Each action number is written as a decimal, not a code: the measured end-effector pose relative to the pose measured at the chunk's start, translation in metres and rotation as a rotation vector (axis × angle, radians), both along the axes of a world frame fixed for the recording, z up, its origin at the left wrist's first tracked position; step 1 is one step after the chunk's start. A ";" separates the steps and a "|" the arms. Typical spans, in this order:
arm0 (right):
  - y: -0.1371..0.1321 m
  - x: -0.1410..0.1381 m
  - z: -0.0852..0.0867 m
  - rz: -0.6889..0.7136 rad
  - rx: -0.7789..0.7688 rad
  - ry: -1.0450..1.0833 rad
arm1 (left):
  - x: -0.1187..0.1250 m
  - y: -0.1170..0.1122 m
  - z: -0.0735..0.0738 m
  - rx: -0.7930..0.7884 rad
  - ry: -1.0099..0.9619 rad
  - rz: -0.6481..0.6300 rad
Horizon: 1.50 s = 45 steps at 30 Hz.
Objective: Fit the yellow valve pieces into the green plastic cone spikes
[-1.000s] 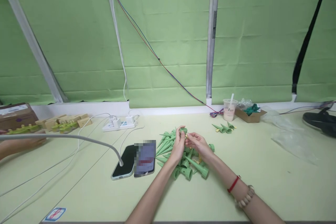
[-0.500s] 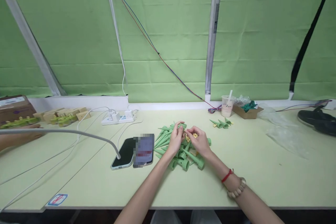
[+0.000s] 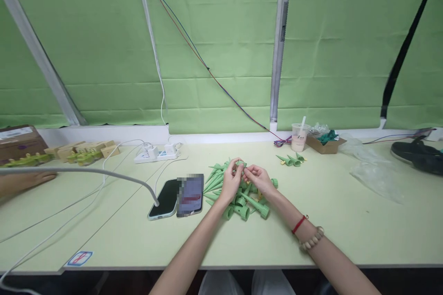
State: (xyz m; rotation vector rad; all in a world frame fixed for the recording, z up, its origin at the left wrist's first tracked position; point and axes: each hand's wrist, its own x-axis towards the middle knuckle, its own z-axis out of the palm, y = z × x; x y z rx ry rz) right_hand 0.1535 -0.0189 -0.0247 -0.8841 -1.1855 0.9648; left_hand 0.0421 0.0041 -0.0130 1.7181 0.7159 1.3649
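Observation:
Over a pile of green plastic cones [image 3: 254,205], my two hands meet with their fingertips close together. My left hand [image 3: 231,180] is closed around a green cone [image 3: 243,164], of which only a bit of the end shows past the fingers. The fingers of my right hand [image 3: 260,179] pinch at that end; whatever small piece is between them is hidden. Small yellow pieces [image 3: 260,196] lie among the cones, partly covered by my right hand. Several cones in the pile point left, and others have their hollow ends toward me.
Left of the pile lie two phones [image 3: 191,195], one with a cable over it. Behind are a power strip [image 3: 157,154], three cones [image 3: 294,161], a drink cup [image 3: 299,137], a small box [image 3: 325,145] and plastic bags [image 3: 375,179]. Another person's hand [image 3: 31,182] rests at far left.
My right hand has shifted slightly left and up, its fingertips now against the cone end at my left hand. The yellow pieces beneath it are more covered. The view has tilted slightly.

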 end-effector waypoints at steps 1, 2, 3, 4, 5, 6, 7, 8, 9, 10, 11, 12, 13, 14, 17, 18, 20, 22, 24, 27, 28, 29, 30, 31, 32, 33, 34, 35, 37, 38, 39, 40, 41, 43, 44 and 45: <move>-0.001 0.000 0.000 -0.024 0.034 -0.042 | -0.001 0.001 0.000 -0.004 0.007 0.005; -0.002 0.000 0.000 -0.056 0.072 -0.093 | -0.001 0.002 0.001 -0.017 0.009 0.008; -0.004 0.000 0.001 -0.097 0.113 -0.155 | -0.001 0.002 0.001 -0.035 0.009 0.015; -0.006 0.000 0.002 -0.145 0.157 -0.228 | -0.001 0.003 0.001 -0.052 0.009 0.026; -0.009 0.000 0.003 -0.196 0.200 -0.303 | -0.001 0.003 0.001 -0.067 0.007 0.039; -0.011 0.000 0.004 -0.243 0.239 -0.368 | -0.001 0.003 0.001 -0.080 0.007 0.049; -0.013 0.000 0.006 -0.279 0.265 -0.409 | 0.000 0.003 0.000 -0.088 0.007 0.051; -0.014 0.000 0.007 -0.299 0.271 -0.413 | 0.000 0.003 0.001 -0.092 0.003 0.045; -0.015 0.000 0.008 -0.299 0.252 -0.378 | 0.001 0.002 0.001 -0.095 -0.008 0.034; -0.014 0.000 0.009 -0.279 0.208 -0.309 | 0.001 0.002 0.002 -0.098 -0.028 0.020; -0.013 0.000 0.010 -0.241 0.138 -0.220 | 0.000 0.002 0.004 -0.099 -0.054 0.008; -0.012 0.001 0.011 -0.184 0.052 -0.127 | -0.001 0.002 0.006 -0.098 -0.080 -0.004; -0.011 0.002 0.012 -0.111 -0.038 -0.039 | -0.002 0.002 0.008 -0.096 -0.103 -0.014; -0.011 0.002 0.013 -0.027 -0.123 0.039 | -0.003 0.002 0.010 -0.094 -0.117 -0.022; -0.014 0.006 0.017 0.213 -0.267 0.220 | -0.006 0.001 0.015 -0.088 -0.110 -0.046; -0.016 0.006 0.019 0.267 -0.282 0.268 | -0.006 0.001 0.016 -0.090 -0.100 -0.055; -0.021 0.008 0.021 0.322 -0.306 0.332 | -0.007 -0.001 0.016 -0.092 -0.075 -0.074; -0.023 0.009 0.023 0.326 -0.329 0.334 | -0.007 -0.003 0.017 -0.079 -0.050 -0.079; -0.023 0.009 0.023 0.285 -0.331 0.272 | -0.008 -0.005 0.017 -0.052 -0.028 -0.062; -0.020 0.009 0.021 0.148 -0.227 0.075 | -0.007 -0.006 0.016 -0.024 0.011 -0.034; -0.019 0.009 0.020 0.080 -0.154 -0.010 | -0.007 -0.006 0.015 -0.023 0.028 -0.022; -0.018 0.009 0.018 0.003 -0.065 -0.103 | -0.007 -0.005 0.014 -0.023 0.048 -0.004; -0.018 0.009 0.017 -0.079 0.032 -0.201 | -0.007 -0.004 0.012 -0.020 0.072 0.022; -0.018 0.008 0.015 -0.159 0.125 -0.295 | -0.007 -0.003 0.011 -0.013 0.100 0.050; -0.018 0.008 0.013 -0.226 0.202 -0.375 | -0.007 -0.002 0.010 -0.002 0.128 0.081; -0.018 0.007 0.012 -0.269 0.251 -0.428 | -0.008 0.000 0.009 0.013 0.154 0.109; -0.017 0.006 0.010 -0.284 0.267 -0.442 | -0.008 0.001 0.008 0.026 0.170 0.133; -0.016 0.006 0.009 -0.269 0.242 -0.416 | -0.009 0.003 0.007 0.032 0.173 0.151; -0.013 0.005 0.008 -0.191 0.091 -0.273 | -0.010 0.005 0.006 0.021 0.148 0.168; -0.012 0.005 0.008 -0.137 -0.012 -0.185 | -0.010 0.006 0.006 0.013 0.130 0.167; -0.011 0.005 0.009 -0.075 -0.113 -0.104 | -0.010 0.006 0.006 0.013 0.115 0.162; -0.011 0.004 0.009 -0.003 -0.196 -0.036 | -0.011 0.006 0.006 0.026 0.107 0.153; -0.011 0.004 0.010 0.072 -0.254 0.018 | -0.011 0.005 0.007 0.049 0.103 0.142; -0.012 0.004 0.010 0.212 -0.305 0.099 | -0.012 0.003 0.007 0.095 0.098 0.113; -0.013 0.004 0.010 0.261 -0.310 0.126 | -0.012 0.002 0.008 0.109 0.096 0.098; -0.014 0.004 0.010 0.285 -0.306 0.144 | -0.012 0.001 0.008 0.115 0.093 0.086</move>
